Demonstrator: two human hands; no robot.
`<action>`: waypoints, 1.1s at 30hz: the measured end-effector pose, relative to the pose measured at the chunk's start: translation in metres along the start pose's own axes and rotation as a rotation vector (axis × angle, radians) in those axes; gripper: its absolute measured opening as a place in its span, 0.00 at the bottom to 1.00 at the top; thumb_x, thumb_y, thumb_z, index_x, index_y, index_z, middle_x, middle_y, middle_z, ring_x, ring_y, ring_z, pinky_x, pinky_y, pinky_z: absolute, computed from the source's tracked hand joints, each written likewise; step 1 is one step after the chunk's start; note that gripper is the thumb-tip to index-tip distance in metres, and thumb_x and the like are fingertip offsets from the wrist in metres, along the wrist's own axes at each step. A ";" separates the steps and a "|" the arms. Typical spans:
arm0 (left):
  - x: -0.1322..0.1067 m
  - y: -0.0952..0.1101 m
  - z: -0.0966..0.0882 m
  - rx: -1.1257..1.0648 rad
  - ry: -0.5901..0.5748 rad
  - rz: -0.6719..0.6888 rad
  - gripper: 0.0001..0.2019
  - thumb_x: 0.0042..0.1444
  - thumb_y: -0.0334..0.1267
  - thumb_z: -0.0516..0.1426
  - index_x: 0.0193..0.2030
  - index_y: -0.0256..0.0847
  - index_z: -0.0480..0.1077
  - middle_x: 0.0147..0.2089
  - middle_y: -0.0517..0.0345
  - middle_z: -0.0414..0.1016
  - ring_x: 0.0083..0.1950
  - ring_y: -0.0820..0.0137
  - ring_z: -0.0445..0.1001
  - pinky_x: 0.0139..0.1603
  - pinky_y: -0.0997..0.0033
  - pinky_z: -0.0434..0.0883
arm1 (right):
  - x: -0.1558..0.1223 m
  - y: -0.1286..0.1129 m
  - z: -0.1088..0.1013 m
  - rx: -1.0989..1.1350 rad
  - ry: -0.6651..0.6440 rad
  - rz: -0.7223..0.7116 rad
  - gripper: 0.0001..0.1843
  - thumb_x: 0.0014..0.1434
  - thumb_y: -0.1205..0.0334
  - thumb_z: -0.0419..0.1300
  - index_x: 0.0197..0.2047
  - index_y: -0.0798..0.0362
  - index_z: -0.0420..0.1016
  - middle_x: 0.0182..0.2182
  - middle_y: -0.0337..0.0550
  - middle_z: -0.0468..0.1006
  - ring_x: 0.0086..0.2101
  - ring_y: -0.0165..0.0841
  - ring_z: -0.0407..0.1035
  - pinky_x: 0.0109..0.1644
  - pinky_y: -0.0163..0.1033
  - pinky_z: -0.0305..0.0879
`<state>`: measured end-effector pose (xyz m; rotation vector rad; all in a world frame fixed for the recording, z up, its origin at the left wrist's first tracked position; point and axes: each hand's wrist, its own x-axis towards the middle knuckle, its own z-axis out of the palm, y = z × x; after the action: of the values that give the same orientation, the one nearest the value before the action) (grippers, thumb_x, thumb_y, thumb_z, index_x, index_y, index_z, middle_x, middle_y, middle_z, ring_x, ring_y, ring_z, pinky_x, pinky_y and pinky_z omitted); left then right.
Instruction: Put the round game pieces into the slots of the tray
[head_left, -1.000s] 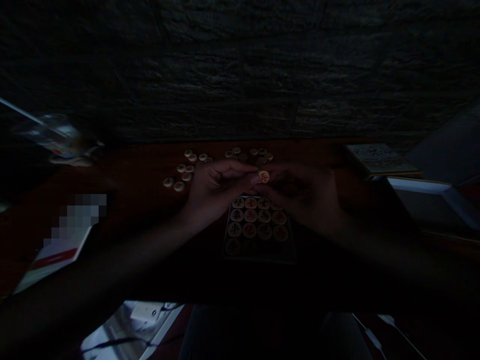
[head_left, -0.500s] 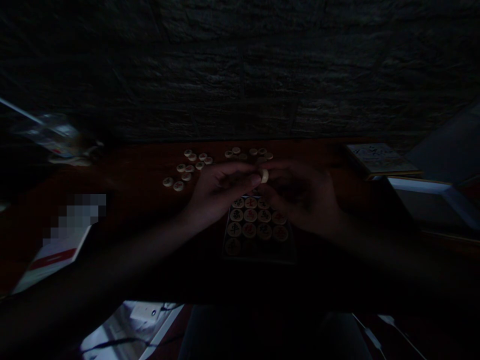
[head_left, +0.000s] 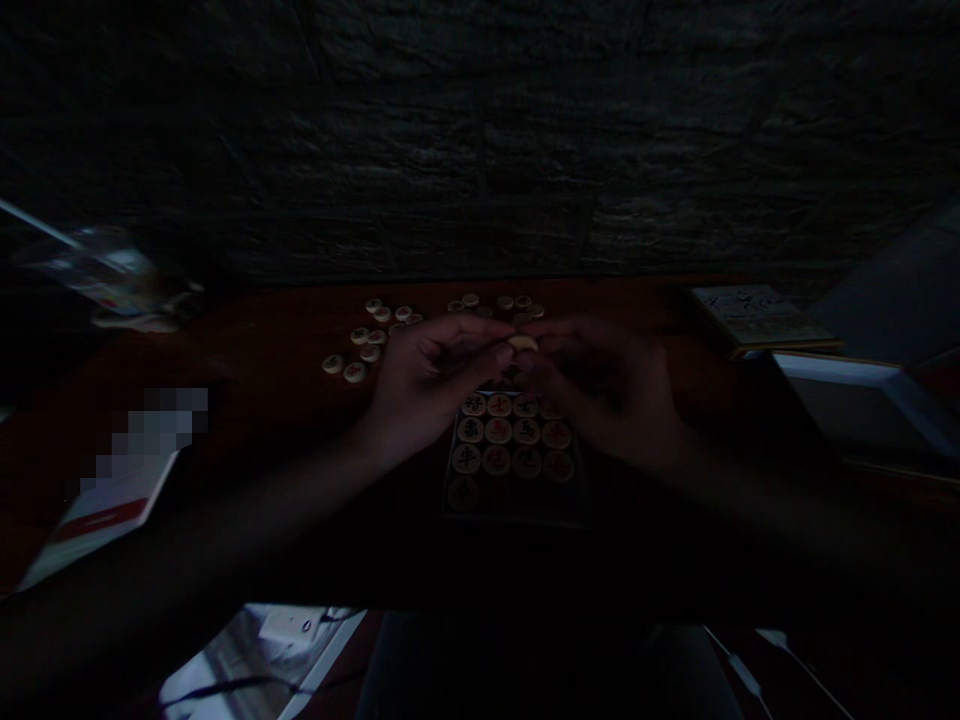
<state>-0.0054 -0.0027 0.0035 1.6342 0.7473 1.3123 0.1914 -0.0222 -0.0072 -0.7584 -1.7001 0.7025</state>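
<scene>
Left hand [head_left: 416,375] and right hand [head_left: 619,385]: grip pinching one pale, round-edged disc [head_left: 523,343], tilted. Tray [head_left: 536,500] of marked discs [head_left: 498,431]: below grip.

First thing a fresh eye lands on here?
Probably the left hand and right hand mid-frame, a pale disc between their fingertips. Just below sits a dark tray with rows of round pieces marked in red or black. More loose pieces lie left of and beyond the hands.
</scene>
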 end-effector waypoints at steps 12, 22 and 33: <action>-0.002 -0.001 0.001 0.089 0.032 0.027 0.13 0.53 0.39 0.73 0.46 0.44 0.84 0.46 0.53 0.88 0.46 0.62 0.87 0.52 0.62 0.83 | 0.010 -0.010 0.004 0.225 -0.024 0.277 0.19 0.62 0.43 0.70 0.42 0.51 0.83 0.29 0.39 0.86 0.24 0.31 0.80 0.23 0.32 0.73; -0.002 0.002 0.002 0.084 0.013 0.016 0.11 0.55 0.37 0.72 0.45 0.43 0.85 0.46 0.54 0.88 0.44 0.65 0.87 0.48 0.66 0.83 | 0.010 -0.001 0.001 0.244 0.013 0.228 0.18 0.56 0.49 0.76 0.42 0.52 0.82 0.30 0.38 0.85 0.25 0.30 0.78 0.30 0.35 0.76; -0.005 0.001 0.003 0.089 0.009 0.032 0.10 0.56 0.38 0.72 0.44 0.44 0.85 0.42 0.54 0.88 0.40 0.64 0.87 0.44 0.67 0.84 | 0.007 -0.001 0.002 0.164 0.012 0.184 0.14 0.60 0.49 0.73 0.39 0.51 0.84 0.27 0.38 0.84 0.24 0.30 0.77 0.26 0.34 0.73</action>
<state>-0.0043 -0.0083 0.0018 1.7186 0.7980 1.3258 0.1880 -0.0176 -0.0025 -0.8069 -1.5530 0.9506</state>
